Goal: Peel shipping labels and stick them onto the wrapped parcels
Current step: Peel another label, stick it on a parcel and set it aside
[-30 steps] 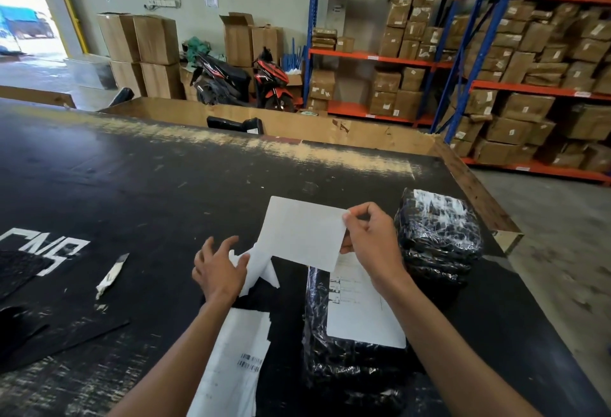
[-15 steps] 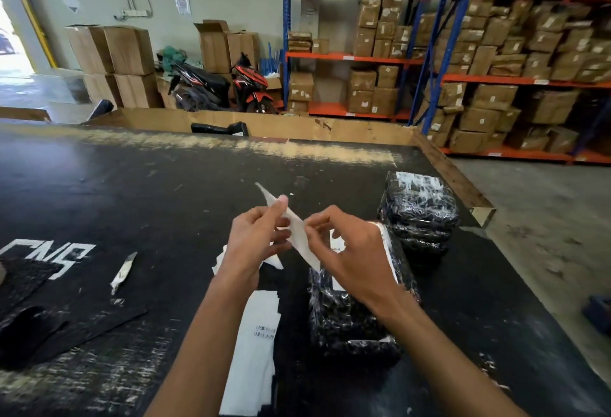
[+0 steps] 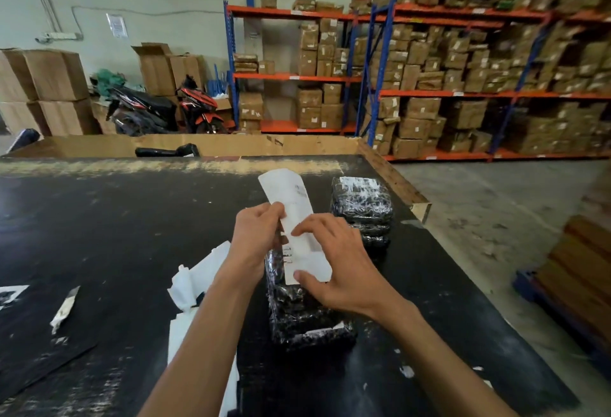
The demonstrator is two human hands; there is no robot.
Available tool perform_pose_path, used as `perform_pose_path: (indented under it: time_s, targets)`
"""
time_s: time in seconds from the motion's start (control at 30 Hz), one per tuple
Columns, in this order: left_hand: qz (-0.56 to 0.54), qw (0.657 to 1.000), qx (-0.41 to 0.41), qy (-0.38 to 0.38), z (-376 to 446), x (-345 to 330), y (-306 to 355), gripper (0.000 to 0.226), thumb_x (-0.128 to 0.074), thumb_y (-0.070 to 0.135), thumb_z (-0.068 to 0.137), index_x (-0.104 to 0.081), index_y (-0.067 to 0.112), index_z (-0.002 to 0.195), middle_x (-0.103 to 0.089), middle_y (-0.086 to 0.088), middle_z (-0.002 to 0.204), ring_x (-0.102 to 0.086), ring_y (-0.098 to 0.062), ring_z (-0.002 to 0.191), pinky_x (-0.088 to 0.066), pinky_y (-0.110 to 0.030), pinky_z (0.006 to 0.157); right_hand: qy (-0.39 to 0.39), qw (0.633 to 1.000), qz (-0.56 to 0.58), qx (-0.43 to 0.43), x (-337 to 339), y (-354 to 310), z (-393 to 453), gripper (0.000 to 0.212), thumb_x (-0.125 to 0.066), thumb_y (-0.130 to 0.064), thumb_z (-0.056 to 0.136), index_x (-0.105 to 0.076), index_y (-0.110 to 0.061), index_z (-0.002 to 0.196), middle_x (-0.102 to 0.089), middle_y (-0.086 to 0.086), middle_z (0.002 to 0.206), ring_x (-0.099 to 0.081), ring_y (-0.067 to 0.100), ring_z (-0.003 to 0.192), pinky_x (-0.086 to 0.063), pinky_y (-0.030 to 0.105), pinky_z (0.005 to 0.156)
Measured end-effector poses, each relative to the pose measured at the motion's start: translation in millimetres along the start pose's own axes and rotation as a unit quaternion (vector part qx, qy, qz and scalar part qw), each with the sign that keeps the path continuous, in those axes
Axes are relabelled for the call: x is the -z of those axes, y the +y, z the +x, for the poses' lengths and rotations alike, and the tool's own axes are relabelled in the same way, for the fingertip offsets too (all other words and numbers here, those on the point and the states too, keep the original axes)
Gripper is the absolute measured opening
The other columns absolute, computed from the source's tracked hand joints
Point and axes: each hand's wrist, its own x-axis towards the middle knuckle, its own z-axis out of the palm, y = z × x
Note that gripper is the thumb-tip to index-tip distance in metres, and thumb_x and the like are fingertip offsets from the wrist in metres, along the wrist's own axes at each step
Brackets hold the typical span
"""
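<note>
On the far left of the black bench (image 3: 99,235) lies a small knife-like tool (image 3: 64,309), its long axis running near-left to far-right. Right of it sits a heap of loose white backing paper (image 3: 198,277), partly under your left forearm. Your left hand (image 3: 254,238) has its grip closed on the left edge of the shipping label (image 3: 294,218), pinching it between thumb and fingers. The label is a long white strip, its long axis running from near to far and tilting slightly left at the top; the far end stands free in the air, the near end lies on the wrapped parcel (image 3: 304,314) just in front of you. Your right hand (image 3: 340,271) is spread flat, fingertips and thumb pressing the label down onto that parcel. Farther right stands a stack of wrapped parcels (image 3: 362,205), near the bench's right edge.
</note>
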Motion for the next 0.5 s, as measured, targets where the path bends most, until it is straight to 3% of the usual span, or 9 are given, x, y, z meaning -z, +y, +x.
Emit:
perform_pose_path:
  time_s: [0.1, 0.17, 0.23, 0.33, 0.4, 0.5]
  targets:
    - [0.027, 0.999, -0.009, -0.019, 9.6, -17.0, -4.2, 0.019, -0.05, 0.007, 0.091, -0.066, -0.002, 0.087, -0.068, -0.021, 0.09, -0.062, -0.028, 0.084, -0.052, -0.038, 0.071, -0.043, 0.984, 0.143, -0.101, 13.8, 18.6, -7.5, 0.055, -0.068, -0.042, 0.087, -0.039, -0.033, 0.133, -0.037, -0.013, 0.136, -0.038, 0.01, 0.128, -0.038, 0.026, 0.102]
    - [0.041, 0.998, -0.014, -0.053, 13.7, -27.8, -5.4, 0.019, -0.048, 0.005, 0.091, -0.066, 0.0, 0.087, -0.071, -0.013, 0.09, -0.065, -0.025, 0.082, -0.054, -0.037, 0.07, 0.022, 0.943, 0.265, -0.201, 22.3, 34.5, -5.2, 0.051, -0.066, -0.039, 0.093, -0.039, -0.032, 0.135, -0.042, -0.008, 0.135, -0.046, 0.008, 0.124, -0.046, 0.012, 0.087]
    - [0.062, 0.994, -0.02, -0.087, 18.1, -40.5, -6.5, 0.021, -0.047, 0.005, 0.092, -0.067, 0.001, 0.089, -0.073, -0.005, 0.09, -0.065, -0.019, 0.079, -0.054, -0.032, 0.066, 0.085, 0.886, 0.345, -0.298, 31.9, 58.0, 1.8, 0.046, -0.065, -0.034, 0.095, -0.046, -0.026, 0.135, -0.054, -0.002, 0.129, -0.058, 0.008, 0.111, -0.05, 0.013, 0.072]
    - [0.106, 0.986, -0.026, -0.128, 29.6, -58.4, -9.8, 0.026, -0.044, 0.005, 0.094, -0.07, 0.006, 0.093, -0.075, 0.002, 0.094, -0.065, -0.014, 0.077, -0.053, -0.028, 0.066, 0.109, 0.8, 0.474, -0.352, 43.5, 98.7, 9.3, 0.024, -0.067, -0.018, 0.095, -0.063, -0.009, 0.117, -0.073, 0.012, 0.115, -0.071, 0.021, 0.1, -0.058, 0.025, 0.075]
    - [0.125, 0.982, -0.031, -0.14, 38.6, -70.2, -10.6, 0.027, -0.045, 0.005, 0.096, -0.072, 0.011, 0.098, -0.076, 0.002, 0.101, -0.07, -0.015, 0.085, -0.058, -0.032, 0.072, 0.117, 0.794, 0.483, -0.35, 50.6, 119.5, 10.4, 0.015, -0.068, -0.012, 0.093, -0.067, -0.002, 0.104, -0.077, 0.015, 0.106, -0.071, 0.026, 0.09, -0.058, 0.031, 0.073]
    - [0.168, 0.977, -0.056, -0.118, 59.4, -90.2, -12.5, 0.022, -0.052, 0.005, 0.097, -0.071, 0.014, 0.102, -0.076, 0.003, 0.102, -0.074, -0.016, 0.089, -0.06, -0.03, 0.075, 0.145, 0.819, 0.427, -0.355, 61.4, 145.9, 19.2, 0.015, -0.073, -0.012, 0.089, -0.069, -0.001, 0.097, -0.074, 0.023, 0.093, -0.062, 0.02, 0.066, -0.052, 0.024, 0.056]
